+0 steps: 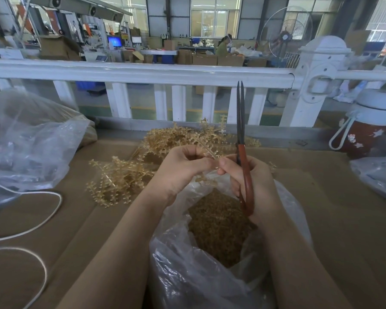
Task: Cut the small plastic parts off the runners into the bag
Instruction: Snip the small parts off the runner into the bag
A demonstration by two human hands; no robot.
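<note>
Head view. Left hand (178,170): grip closed, pinching a tan runner (206,148) above the bag. Right hand (252,181): grip closed around the red handles of scissors (241,121), blades nearly together, pointing up and away. Clear plastic bag (187,270): near centre, open, holding loose tan parts (218,228). Heap of uncut runners (120,177): on the cardboard tabletop (334,219), beyond and left of the bag. Flask (370,121): far right

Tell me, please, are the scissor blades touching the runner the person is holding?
Apart. In the head view the scissors point straight up from the right hand, blades well above the runner pinched in the left hand.
</note>
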